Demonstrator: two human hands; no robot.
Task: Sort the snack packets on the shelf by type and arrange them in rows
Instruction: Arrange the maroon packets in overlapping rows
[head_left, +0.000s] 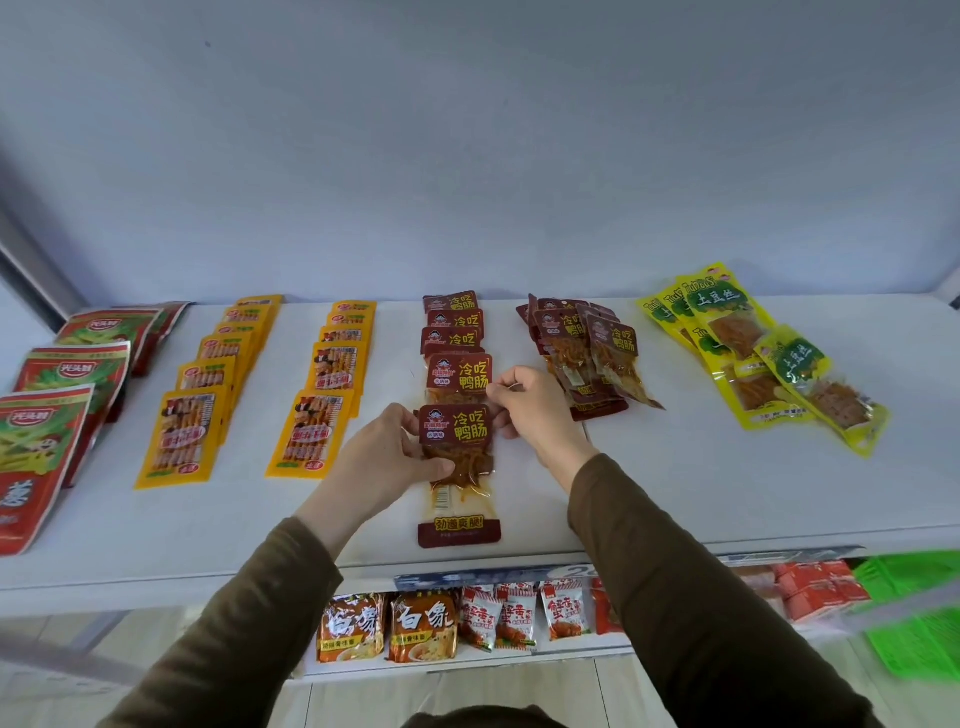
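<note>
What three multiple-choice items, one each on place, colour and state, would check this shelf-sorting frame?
1. Where does the loose pile of dark red packets lie?
A. right of the dark red row
B. left of the orange rows
C. on the lower shelf

2. What colour are the packets at the far right?
A. blue
B. yellow and green
C. white

3. What is the left hand doing?
A. hanging idle
B. pressing the wall
C. gripping the front dark red packet

Key: 1 A, it sits between that row and the yellow packets; 2 B, yellow edges with green labels; 3 C, thumb and fingers pinch its left edge.
</note>
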